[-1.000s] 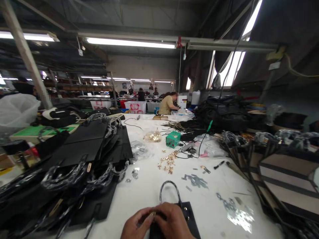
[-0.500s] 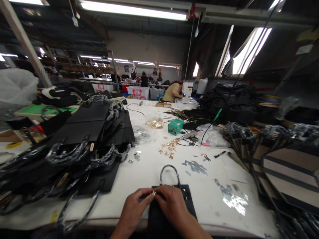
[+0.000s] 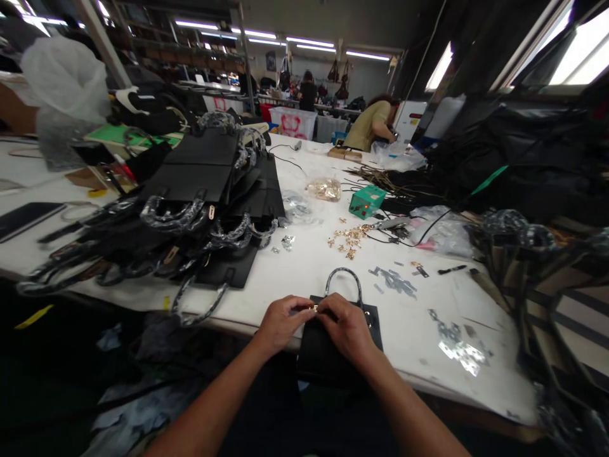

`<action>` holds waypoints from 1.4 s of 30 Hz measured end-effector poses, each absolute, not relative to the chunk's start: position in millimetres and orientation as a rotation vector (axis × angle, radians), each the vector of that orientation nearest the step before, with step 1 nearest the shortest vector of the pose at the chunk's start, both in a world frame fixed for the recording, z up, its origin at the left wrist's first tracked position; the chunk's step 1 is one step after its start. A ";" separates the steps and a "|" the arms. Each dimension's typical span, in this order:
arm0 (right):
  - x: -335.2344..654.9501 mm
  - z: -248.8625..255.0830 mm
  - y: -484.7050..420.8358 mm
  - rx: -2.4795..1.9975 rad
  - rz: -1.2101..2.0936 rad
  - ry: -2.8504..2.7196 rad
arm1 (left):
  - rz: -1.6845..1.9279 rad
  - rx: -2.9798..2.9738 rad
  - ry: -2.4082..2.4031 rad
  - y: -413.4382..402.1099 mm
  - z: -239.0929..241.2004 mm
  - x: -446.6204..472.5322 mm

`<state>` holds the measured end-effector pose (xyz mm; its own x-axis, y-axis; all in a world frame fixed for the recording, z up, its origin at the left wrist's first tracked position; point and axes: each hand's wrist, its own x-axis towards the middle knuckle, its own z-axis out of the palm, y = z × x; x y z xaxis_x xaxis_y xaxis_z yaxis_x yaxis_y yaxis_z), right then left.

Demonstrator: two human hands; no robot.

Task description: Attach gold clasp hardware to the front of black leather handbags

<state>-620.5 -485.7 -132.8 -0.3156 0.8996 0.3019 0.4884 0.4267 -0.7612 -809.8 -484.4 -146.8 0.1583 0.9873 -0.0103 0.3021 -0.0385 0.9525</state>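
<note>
At the table's front edge lies a black handbag (image 3: 318, 355) with a plastic-wrapped handle (image 3: 343, 271) standing up at its far side. My left hand (image 3: 284, 322) pinches a small gold metal fitting (image 3: 314, 308) at the bag's upper left edge, thumb and forefinger closed. From the other side, my right hand (image 3: 346, 327) has its fingers closed on the same fitting, with the palm over the bag. The fingertips partly cover the fitting. Another gold fitting (image 3: 368, 318) shows on the bag to the right of my right hand.
Black bags with wrapped handles (image 3: 200, 168) are heaped on the left. Loose gold fittings (image 3: 351, 238), grey metal strips (image 3: 396, 283) and shiny plates (image 3: 459, 348) lie beyond and to the right. A green box (image 3: 366, 202) with a cord stands behind. A person (image 3: 368, 125) bends over the far end.
My view has tilted down and turned left, so more of my forearms and the floor shows. Both hands stay at the bag's upper edge, fingers on the gold fitting.
</note>
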 end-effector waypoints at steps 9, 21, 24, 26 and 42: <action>-613.7 -119.6 -479.5 -1.223 0.994 -1.813 | 0.989 1.513 1.289 -484.9 -144.6 -806.0; -612.4 -110.7 -470.1 -1.218 0.968 -2.085 | 0.962 1.568 1.297 -485.9 -143.1 -808.8; -616.8 -109.7 -473.5 -1.207 0.762 -2.215 | 0.966 1.547 1.296 -485.8 -143.1 -809.2; -620.8 -111.7 -477.1 -1.240 0.651 -2.242 | 0.986 1.533 1.301 -485.9 -144.4 -809.1; -620.7 -119.2 -487.6 -1.191 0.948 -1.835 | 1.076 1.378 1.229 -486.4 -154.4 -806.8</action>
